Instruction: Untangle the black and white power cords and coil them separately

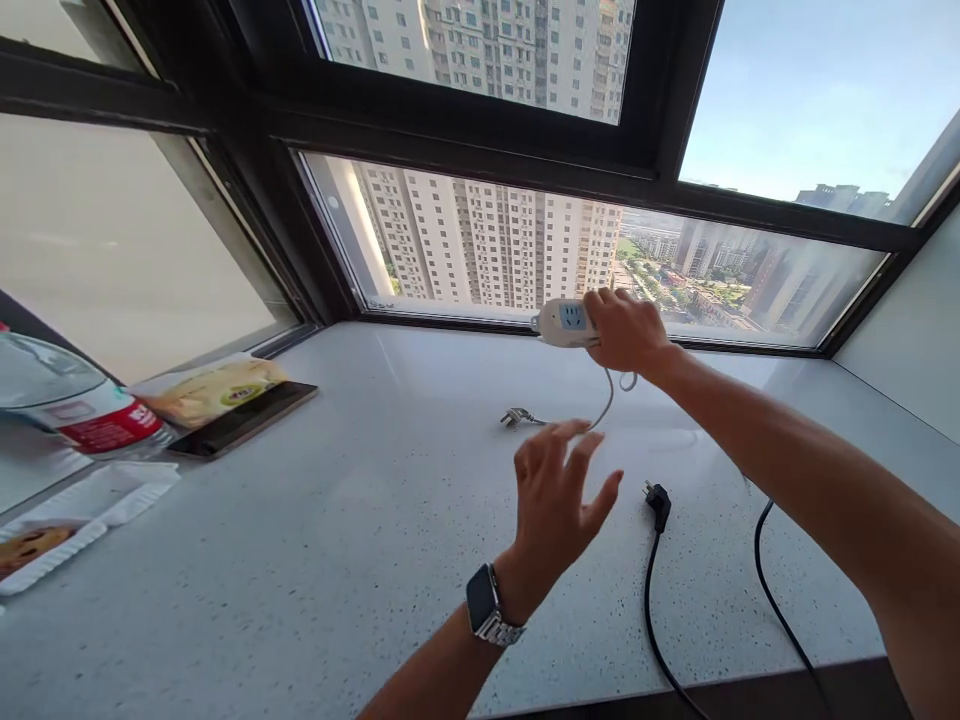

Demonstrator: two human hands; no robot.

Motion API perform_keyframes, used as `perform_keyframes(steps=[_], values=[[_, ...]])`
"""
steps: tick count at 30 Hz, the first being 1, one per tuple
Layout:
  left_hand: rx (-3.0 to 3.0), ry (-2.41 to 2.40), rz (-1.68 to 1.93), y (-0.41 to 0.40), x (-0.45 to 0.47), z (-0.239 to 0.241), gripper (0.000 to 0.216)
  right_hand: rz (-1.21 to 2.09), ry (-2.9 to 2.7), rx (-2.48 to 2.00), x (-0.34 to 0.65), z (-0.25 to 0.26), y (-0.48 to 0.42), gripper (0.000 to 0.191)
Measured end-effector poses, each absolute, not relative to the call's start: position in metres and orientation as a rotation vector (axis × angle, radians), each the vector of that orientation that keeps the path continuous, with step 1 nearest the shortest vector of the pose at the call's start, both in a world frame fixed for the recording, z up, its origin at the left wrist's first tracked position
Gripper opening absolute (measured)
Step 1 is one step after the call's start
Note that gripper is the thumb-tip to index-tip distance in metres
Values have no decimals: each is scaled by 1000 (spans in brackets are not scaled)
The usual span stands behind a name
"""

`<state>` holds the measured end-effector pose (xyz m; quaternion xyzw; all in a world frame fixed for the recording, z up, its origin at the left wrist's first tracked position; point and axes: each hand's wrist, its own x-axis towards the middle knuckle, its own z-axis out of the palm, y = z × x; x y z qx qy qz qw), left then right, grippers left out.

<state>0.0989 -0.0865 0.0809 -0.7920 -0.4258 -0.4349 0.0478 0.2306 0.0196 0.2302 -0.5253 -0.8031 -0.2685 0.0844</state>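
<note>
My right hand [624,328] is wrapped round one end of a white power strip [559,325], raised near the window's lower frame with its blue socket face showing. From it a thin white cord [609,395] curls down to a white plug [515,417] lying on the speckled white sill. My left hand [559,490] hovers over the sill just in front of that cord, fingers apart and slightly curled, holding nothing. A watch [484,600] is on the left wrist. Right of this hand lies a black plug [658,503] with its black cable [651,610] running off the front edge.
At the left stand a large water bottle [112,415], a yellow tissue pack [217,390], a dark phone [247,420] and a white plastic tray [127,490] with a cookie. Another black cable [772,590] crosses the sill at right. Window panes with dark frames border the back.
</note>
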Motion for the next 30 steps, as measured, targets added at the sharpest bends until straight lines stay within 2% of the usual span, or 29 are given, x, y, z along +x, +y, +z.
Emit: perform_keyframes(steps=[4,9,12,14,16,19,20,23,25,28,30], values=[[-2363,-1448,-1059,-46,57,82,68,-582,-2645,-1353,217,155,10,36],[-2541,-1532,-653,-34,54,56,75,-274,-2992,-1105,214,93,4,46],[-2688,-1670,-473,-38,64,41,77,-241,-2916,-1229,222,70,-10,58],[-2715,-1740,-390,-38,70,33,73,-246,-2724,-1420,231,61,-29,73],[-2721,-1712,-330,-35,74,28,65,-179,-2528,-1516,245,58,-52,74],[-2717,-1666,-286,-25,74,26,57,51,-2250,-1513,275,59,-88,38],[-2721,-1681,-277,-20,72,27,55,148,-2154,-1520,288,59,-98,34],[-2693,-1743,-263,-2,56,29,53,320,-1898,-1555,331,52,-125,52],[-2625,-1781,-245,13,37,29,53,357,-1773,-1577,362,44,-143,57],[-2463,-1902,-220,41,2,31,51,324,-1703,-1617,401,40,-172,59],[-2365,-2008,-224,61,-23,34,53,198,-1721,-1616,417,43,-192,49]])
